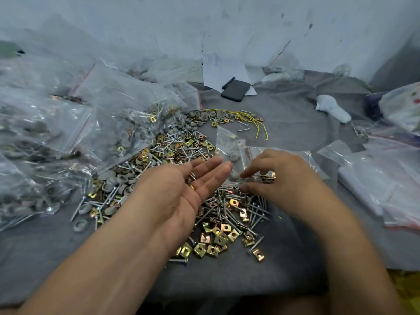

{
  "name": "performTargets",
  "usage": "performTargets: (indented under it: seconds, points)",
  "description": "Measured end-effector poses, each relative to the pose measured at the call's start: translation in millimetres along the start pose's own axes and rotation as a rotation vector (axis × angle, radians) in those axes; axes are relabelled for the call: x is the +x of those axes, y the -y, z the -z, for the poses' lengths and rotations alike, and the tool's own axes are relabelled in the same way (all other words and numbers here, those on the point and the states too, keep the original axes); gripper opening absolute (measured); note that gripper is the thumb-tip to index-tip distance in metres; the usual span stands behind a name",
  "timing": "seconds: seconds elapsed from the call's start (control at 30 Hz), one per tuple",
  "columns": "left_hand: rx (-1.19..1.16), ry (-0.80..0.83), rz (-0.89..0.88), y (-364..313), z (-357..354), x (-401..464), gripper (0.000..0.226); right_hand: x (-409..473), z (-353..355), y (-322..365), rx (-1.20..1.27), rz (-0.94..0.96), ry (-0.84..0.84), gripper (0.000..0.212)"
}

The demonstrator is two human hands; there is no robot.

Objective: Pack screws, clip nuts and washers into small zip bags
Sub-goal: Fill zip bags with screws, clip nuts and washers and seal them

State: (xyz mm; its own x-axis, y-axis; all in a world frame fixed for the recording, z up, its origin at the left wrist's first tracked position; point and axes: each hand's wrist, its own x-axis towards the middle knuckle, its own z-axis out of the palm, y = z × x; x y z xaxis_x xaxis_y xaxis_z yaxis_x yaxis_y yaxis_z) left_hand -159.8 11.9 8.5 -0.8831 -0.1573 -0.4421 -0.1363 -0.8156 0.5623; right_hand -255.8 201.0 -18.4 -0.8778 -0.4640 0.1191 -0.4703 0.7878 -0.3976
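Two hands work over a heap of screws (229, 214), gold clip nuts (218, 241) and grey washers (200, 120) spread on grey cloth (284, 123). The left hand (193, 185) lies palm up, fingers straight and together, touching a small clear zip bag (229, 144). The right hand (279, 176) pinches the bag's lower edge; washers show inside.

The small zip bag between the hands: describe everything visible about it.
The small zip bag is clear, thin plastic, standing roughly upright above the pile of screws and clip nuts. Grey washers show through it. The right hand pinches its lower part; the left hand, palm up with straight fingers, touches its side. Whether its mouth is sealed is unclear.
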Motion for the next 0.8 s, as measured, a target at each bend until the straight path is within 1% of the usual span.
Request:
performTargets:
  seconds: [0.17, 0.23, 0.3, 0.37, 0.47, 0.57, 0.63, 0.7, 0.8]
  points:
    - [0.032, -0.018, -0.037, -6.5, 2.4, 0.5, 0.023, -1.6, -6.6, 0.2, 0.024, 0.029, -0.100, 0.003]
    - [0.045, -0.011, -0.050, -9.4, 3.1, 0.7, 0.023, -2.8, -7.0, -0.7, 0.046, 0.029, -0.077, 0.003]
    - [0.059, -0.007, -0.067, -12.8, 4.6, 0.4, 0.023, -6.1, -5.6, -3.0, 0.084, 0.017, -0.013, 0.011]
    - [0.075, -0.004, -0.086, -16.8, 6.3, 0.3, 0.023, -9.9, -6.8, -4.8, 0.097, 0.011, -0.003, 0.019]
    - [0.101, -0.003, -0.112, -20.3, 7.7, 0.1, 0.023, -12.4, -15.9, -2.8, 0.073, 0.017, -0.120, 0.012]
    - [0.119, 0.002, -0.128, -20.8, 6.8, -1.5, 0.022, -13.2, -22.7, 2.2, 0.094, 0.010, -0.214, 0.010]
    - [0.137, 0.009, -0.140, -20.8, 6.2, -2.5, 0.022, -13.2, -24.4, 5.5, 0.170, -0.021, -0.306, 0.009]
    - [0.156, 0.025, -0.152, -20.7, 5.1, -3.1, 0.022, -14.5, -25.1, 11.4, 0.320, -0.094, -0.373, 0.010]
    - [0.194, 0.070, -0.134, -19.0, 3.7, -5.1, 0.024, -16.8, -27.9, 22.1, 0.507, -0.167, -0.360, 0.014]
